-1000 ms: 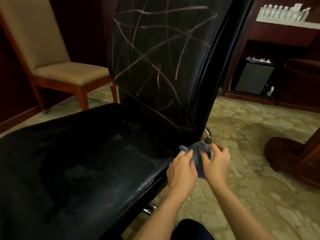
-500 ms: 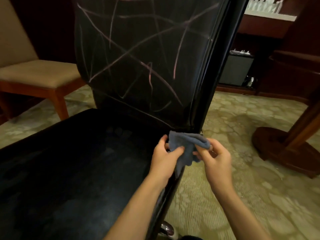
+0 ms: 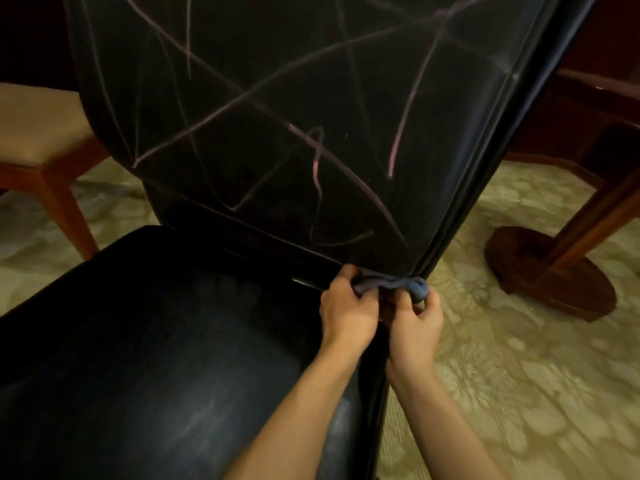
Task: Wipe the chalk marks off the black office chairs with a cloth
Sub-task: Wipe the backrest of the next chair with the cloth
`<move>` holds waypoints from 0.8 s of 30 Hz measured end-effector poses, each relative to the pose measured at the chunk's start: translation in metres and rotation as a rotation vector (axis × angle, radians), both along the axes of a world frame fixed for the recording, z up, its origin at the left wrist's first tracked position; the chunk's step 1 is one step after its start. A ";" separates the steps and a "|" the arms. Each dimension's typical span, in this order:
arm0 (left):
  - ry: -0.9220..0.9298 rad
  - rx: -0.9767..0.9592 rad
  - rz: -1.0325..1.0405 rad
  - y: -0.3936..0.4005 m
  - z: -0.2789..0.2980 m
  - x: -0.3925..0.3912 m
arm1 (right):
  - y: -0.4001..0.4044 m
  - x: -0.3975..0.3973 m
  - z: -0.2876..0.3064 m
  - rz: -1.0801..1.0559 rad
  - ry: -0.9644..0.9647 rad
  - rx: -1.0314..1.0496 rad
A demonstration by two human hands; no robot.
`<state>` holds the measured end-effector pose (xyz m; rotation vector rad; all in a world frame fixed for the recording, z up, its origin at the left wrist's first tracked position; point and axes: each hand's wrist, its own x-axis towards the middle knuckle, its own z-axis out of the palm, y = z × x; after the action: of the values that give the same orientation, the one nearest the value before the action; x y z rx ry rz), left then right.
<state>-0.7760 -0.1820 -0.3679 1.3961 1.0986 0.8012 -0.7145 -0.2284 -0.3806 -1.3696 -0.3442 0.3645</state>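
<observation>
A black office chair fills the view: its backrest (image 3: 311,98) is crossed by several pinkish chalk lines (image 3: 401,133), and its glossy seat (image 3: 156,358) shows faint smears. A small grey-blue cloth (image 3: 391,285) is bunched at the backrest's lower right corner. My left hand (image 3: 346,310) grips the cloth's left end over the seat's rear edge. My right hand (image 3: 415,327) pinches the right end, just beyond the seat's side edge.
A wooden chair with a beige cushion (image 3: 38,129) stands to the left behind the backrest. A dark round wooden table base (image 3: 554,271) with a slanted leg stands on the patterned carpet (image 3: 519,375) to the right.
The view has come closer to the chair. Both hands have carried the cloth up to the bottom right corner of the backrest and stretched it sideways between them.
</observation>
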 end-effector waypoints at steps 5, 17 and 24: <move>-0.198 -0.167 0.108 0.015 0.004 -0.003 | 0.031 -0.006 0.007 -0.111 0.063 0.002; -0.397 -0.395 0.364 0.118 -0.002 -0.069 | 0.140 -0.076 0.016 0.025 0.229 0.008; -0.701 -0.516 0.617 0.154 0.009 -0.129 | 0.191 -0.132 0.020 0.319 0.280 -0.071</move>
<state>-0.9055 -0.0277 -0.3588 0.2722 1.0575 1.2127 -0.8463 -0.0376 -0.3611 -1.3123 -0.3188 0.8304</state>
